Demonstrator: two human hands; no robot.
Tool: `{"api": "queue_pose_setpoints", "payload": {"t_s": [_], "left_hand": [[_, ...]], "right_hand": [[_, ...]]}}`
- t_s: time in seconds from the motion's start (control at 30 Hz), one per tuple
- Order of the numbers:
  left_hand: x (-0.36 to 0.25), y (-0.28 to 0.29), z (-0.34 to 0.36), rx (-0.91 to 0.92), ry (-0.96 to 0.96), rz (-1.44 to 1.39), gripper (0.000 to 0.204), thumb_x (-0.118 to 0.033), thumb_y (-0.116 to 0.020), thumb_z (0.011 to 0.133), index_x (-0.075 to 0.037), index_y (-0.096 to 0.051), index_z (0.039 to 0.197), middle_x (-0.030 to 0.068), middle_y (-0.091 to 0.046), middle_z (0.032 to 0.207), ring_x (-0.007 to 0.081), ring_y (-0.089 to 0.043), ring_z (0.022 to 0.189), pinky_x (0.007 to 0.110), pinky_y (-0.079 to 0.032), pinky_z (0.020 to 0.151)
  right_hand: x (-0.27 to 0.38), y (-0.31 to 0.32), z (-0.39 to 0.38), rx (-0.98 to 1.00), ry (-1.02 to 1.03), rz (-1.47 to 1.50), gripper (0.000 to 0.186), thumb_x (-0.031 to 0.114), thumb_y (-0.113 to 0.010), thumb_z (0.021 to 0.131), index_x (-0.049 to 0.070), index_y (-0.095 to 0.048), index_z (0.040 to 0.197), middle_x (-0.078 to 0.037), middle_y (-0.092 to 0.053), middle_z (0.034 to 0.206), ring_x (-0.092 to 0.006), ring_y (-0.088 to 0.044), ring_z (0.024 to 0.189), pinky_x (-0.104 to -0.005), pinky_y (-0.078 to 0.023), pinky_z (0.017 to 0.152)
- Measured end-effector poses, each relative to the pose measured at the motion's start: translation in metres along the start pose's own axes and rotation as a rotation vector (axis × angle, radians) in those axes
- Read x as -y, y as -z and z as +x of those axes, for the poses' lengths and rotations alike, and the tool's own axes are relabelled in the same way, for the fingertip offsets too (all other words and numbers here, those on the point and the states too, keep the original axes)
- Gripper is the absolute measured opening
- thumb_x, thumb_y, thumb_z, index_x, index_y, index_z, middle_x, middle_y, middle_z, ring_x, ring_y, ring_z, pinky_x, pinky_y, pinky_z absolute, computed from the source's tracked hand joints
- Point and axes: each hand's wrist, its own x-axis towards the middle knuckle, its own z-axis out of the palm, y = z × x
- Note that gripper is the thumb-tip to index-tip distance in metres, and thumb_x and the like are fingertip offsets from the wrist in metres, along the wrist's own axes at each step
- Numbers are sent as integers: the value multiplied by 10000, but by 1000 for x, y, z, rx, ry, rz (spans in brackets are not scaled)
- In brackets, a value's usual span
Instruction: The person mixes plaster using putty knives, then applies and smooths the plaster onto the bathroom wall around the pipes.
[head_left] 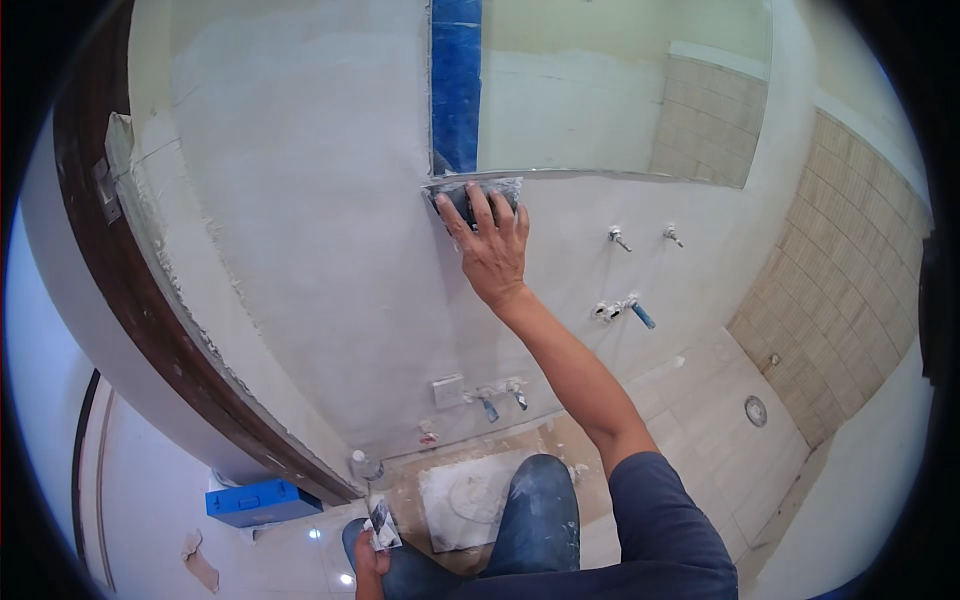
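Note:
My right hand (492, 240) is raised, its fingers spread over a dark, flat plaster spreader (455, 197) smeared with white compound. It presses the spreader to the white wall (330, 230), right beneath the lower edge of the mirror (600, 110). Low on the left, my left hand (372, 556) grips a small putty knife (382, 524) with white compound on its blade. That knife's handle is mostly hidden in the fingers.
Pipe stubs and valves (620, 238) jut from the wall to the right. Lower down are more pipe fittings (490, 395). A blue toolbox (262, 502), a clear bottle (366, 466) and compound-smeared cardboard (540, 440) are on the floor. A dark wooden door frame (150, 290) stands left.

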Motion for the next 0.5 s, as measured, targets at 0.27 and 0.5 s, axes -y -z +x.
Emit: {"api": "queue_pose_setpoints", "payload": {"t_s": [0.27,0.5], "left_hand": [[-1,4,-4,2,-27,-12,201,-198,-580,945,-152,-623,1135,3,-726,1007,196,-735,849,303,-565,632],[-4,19,-2,39,-36,18,185,-192,-572,944,-159,-621,1119,7,-723,1036,207,-728,898,356,-565,715]], "right_hand": [[25,14,-68,154,87,-13,654,72,-654,854,326,-584,1453,-44,-527,1453,-294,-469,1281,-597,-366,1042],[49,35,-12,9,-43,92,621,53,-640,856,288,-621,1430,-66,-557,1399,-291,-501,1221,-545,-365,1038]]}}
